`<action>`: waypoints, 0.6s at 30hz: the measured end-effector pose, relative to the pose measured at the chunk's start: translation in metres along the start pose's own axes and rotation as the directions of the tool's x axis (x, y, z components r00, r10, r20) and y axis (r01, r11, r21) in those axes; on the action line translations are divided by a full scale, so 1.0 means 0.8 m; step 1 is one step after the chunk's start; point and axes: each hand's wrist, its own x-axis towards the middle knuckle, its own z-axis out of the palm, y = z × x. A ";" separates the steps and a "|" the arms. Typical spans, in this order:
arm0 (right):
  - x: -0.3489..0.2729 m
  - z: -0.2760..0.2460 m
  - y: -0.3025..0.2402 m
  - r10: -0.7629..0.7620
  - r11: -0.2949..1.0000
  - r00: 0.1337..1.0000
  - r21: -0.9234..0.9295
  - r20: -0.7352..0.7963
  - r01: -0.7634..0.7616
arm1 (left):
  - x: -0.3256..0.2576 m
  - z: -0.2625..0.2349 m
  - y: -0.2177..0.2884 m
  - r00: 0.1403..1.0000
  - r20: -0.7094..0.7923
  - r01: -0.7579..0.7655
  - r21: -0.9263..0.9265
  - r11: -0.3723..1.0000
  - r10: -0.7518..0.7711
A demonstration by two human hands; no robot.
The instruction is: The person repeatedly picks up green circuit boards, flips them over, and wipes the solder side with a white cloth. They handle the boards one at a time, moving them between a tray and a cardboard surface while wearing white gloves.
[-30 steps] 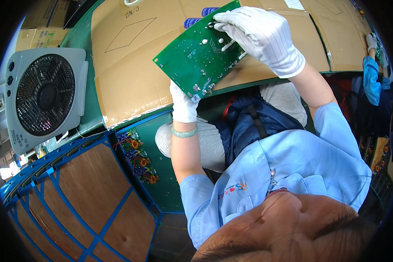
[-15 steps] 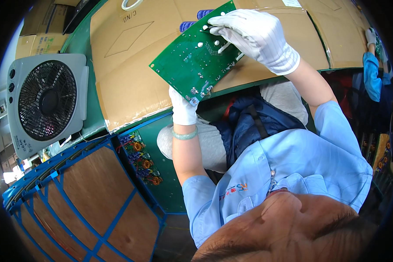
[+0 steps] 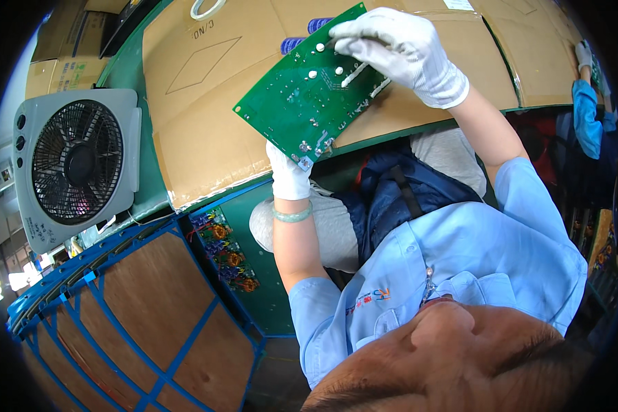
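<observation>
At about 9 o'clock of the view a grey box fan [image 3: 75, 165] stands on the green desk [image 3: 127, 65], its round black grille facing the camera. Below it, toward 7 o'clock, there is a blue metal rack [image 3: 137, 323] with brown board panels. Between the rack and the person, a second circuit board with orange coils [image 3: 228, 250] stands upright in a green tray.

A flattened cardboard sheet [image 3: 206, 103] covers the desk at 12 o'clock. Above it the person holds a green circuit board [image 3: 302, 103], tilted, with its solder side facing the camera. The left hand [image 3: 288, 175], in a white glove, is closed on the lower corner of the board at 6 o'clock of it; a pale green bangle [image 3: 292, 214] is on this wrist. The right hand [image 3: 398, 48], also in a white glove, rests on the upper edge of the board at 1 o'clock of it, with the fingers bent over the edge, so its grip is closed on the board too.

At 3 o'clock, near the rim of the view, the blue sleeve of another person [image 3: 587, 113] reaches to the desk.
</observation>
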 end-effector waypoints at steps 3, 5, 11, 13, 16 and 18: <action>0.005 0.001 0.007 -0.157 0.965 0.988 -0.209 0.009 0.156 | 0.001 -0.003 -0.001 1.000 0.005 0.008 -0.025 1.000 -0.008; 0.003 0.002 0.002 -0.221 0.922 0.973 -0.313 0.058 0.228 | 0.002 -0.007 -0.002 0.999 0.036 -0.010 0.006 1.000 0.010; 0.003 0.007 0.009 -0.226 0.928 0.974 -0.298 0.034 0.225 | 0.002 -0.004 0.001 0.999 0.040 0.026 -0.089 0.996 -0.022; 0.003 0.007 0.012 -0.244 0.927 0.970 -0.288 0.019 0.239 | 0.003 -0.004 0.000 1.000 0.002 0.019 -0.022 1.000 -0.019; 0.004 0.007 0.013 -0.253 0.929 0.967 -0.275 0.018 0.248 | 0.002 -0.003 -0.001 1.000 -0.004 -0.008 0.073 0.997 0.008; 0.004 0.007 0.013 -0.253 0.933 0.967 -0.260 0.023 0.250 | 0.004 -0.009 -0.003 0.999 0.022 -0.038 0.162 0.986 0.035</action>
